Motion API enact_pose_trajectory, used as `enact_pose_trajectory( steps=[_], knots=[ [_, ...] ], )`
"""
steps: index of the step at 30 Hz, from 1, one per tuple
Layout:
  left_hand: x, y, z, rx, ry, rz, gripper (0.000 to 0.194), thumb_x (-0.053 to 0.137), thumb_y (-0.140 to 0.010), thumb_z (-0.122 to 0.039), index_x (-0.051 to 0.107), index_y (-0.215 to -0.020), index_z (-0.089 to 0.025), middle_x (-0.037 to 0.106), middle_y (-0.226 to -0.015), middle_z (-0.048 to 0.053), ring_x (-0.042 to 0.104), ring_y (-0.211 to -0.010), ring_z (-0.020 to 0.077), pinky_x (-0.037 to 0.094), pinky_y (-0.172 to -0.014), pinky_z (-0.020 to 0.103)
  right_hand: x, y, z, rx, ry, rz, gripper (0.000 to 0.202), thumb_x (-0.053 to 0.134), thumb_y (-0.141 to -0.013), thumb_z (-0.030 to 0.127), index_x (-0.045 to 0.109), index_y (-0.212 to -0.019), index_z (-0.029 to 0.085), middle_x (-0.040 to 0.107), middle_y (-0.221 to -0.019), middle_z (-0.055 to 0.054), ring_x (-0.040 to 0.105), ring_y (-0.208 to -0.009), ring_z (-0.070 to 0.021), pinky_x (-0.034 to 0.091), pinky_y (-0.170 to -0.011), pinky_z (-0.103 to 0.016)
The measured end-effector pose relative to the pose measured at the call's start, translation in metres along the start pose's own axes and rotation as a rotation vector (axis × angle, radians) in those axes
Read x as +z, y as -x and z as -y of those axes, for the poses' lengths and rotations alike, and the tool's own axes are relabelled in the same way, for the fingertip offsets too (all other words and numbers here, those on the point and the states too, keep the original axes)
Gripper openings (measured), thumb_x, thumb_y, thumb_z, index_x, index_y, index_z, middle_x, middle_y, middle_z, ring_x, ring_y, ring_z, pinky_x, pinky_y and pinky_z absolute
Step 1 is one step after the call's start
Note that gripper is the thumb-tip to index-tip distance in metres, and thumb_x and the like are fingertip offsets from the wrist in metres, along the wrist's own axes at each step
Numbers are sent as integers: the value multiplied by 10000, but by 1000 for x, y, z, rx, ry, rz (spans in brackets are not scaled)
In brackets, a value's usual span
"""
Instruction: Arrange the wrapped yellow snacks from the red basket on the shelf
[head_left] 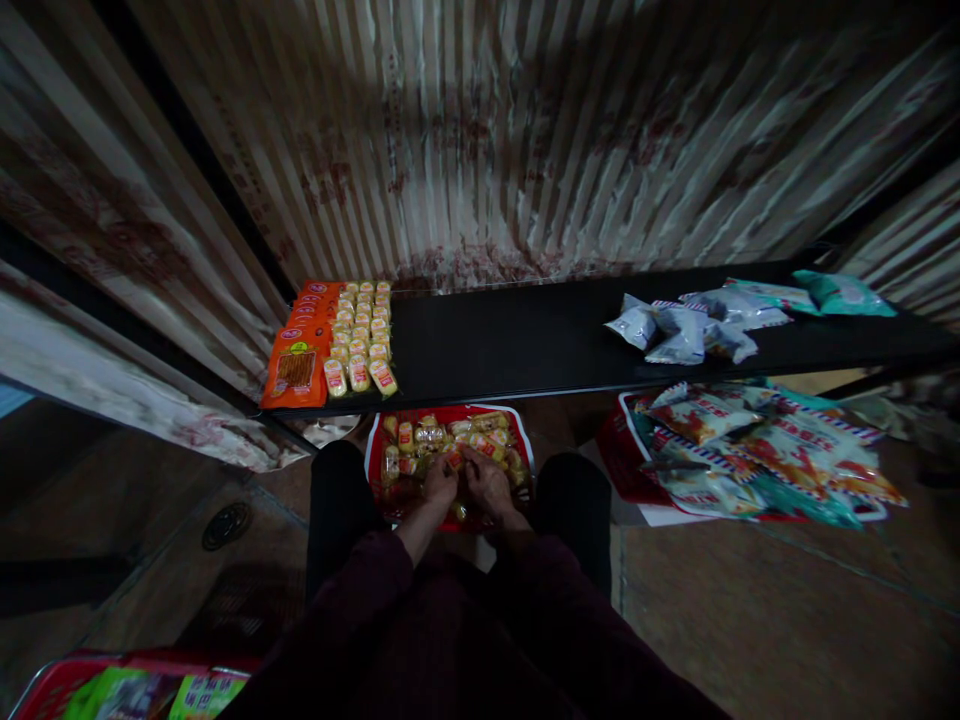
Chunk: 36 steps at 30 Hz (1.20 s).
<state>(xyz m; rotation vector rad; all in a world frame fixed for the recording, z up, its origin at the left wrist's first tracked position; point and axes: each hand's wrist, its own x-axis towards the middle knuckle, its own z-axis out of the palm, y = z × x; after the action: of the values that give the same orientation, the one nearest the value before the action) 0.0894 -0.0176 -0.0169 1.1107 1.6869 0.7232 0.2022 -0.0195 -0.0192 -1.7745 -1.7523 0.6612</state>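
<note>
My left hand (441,482) and my right hand (487,484) are close together over a red basket (528,450) between my knees. The fingers of both are closed around a small yellow-and-orange wrapped snack (455,460), which they partly cover. Several more small wrapped snacks (429,434) lie loosely in the basket, in clear wrappers with yellow contents. On the black shelf (495,340) just beyond, matching snacks (358,372) stand in tight rows at the left end. Flat orange snack packets (296,365) lie in an overlapping row beside them.
Silver-blue snack bags (679,335) and teal bags (844,294) lie at the shelf's right part. Below them, a second red basket (626,470) is heaped with larger bags (795,450). A third basket (45,690) with green packets is at lower left. A pleated curtain (480,150) hangs behind.
</note>
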Motion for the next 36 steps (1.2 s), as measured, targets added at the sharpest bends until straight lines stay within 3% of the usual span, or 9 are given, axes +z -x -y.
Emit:
enact_pose_trajectory(
  steps=[4, 16, 25, 30, 36],
  knots=[
    [-3, 4, 0, -3, 73, -19, 396, 494, -749, -48, 556, -1121, -169, 627, -1163, 80, 581, -1069, 142, 413, -953, 294, 1, 0, 1, 62, -98, -1, 346, 477, -824, 231, 611, -1139, 177, 652, -1149, -90, 606, -1060, -209, 445, -964, -386],
    [-5, 4, -2, 75, 176, -23, 455, 489, -726, -17, 549, -1142, -192, 606, -1204, 75, 588, -1047, 151, 447, -936, 323, 9, 0, 1, 168, -393, -99, 321, 556, -733, 261, 654, -1021, 161, 672, -1097, -104, 616, -1037, -224, 434, -981, -418],
    [-15, 9, -16, 137, 290, -68, 428, 505, -685, 2, 578, -1052, -205, 624, -1128, 79, 565, -1070, 176, 409, -963, 345, 9, 1, 11, 214, -671, -164, 366, 620, -683, 445, 678, -960, 213, 696, -1036, -77, 638, -970, -248, 475, -933, -444],
    [-18, 15, -25, 134, 343, -109, 375, 526, -690, -43, 577, -1028, -197, 627, -1104, 86, 564, -1054, 184, 394, -962, 338, 3, 0, 21, 234, -785, -172, 419, 631, -675, 501, 670, -966, 202, 696, -1018, -93, 651, -921, -249, 502, -887, -445],
    [-20, 21, -36, 105, 365, -138, 282, 603, -704, -166, 593, -983, -205, 627, -1092, 90, 560, -1042, 204, 380, -952, 354, -3, -3, 26, 209, -828, -230, 391, 614, -701, 518, 674, -933, 209, 691, -1033, -88, 629, -982, -245, 456, -950, -468]
  ],
)
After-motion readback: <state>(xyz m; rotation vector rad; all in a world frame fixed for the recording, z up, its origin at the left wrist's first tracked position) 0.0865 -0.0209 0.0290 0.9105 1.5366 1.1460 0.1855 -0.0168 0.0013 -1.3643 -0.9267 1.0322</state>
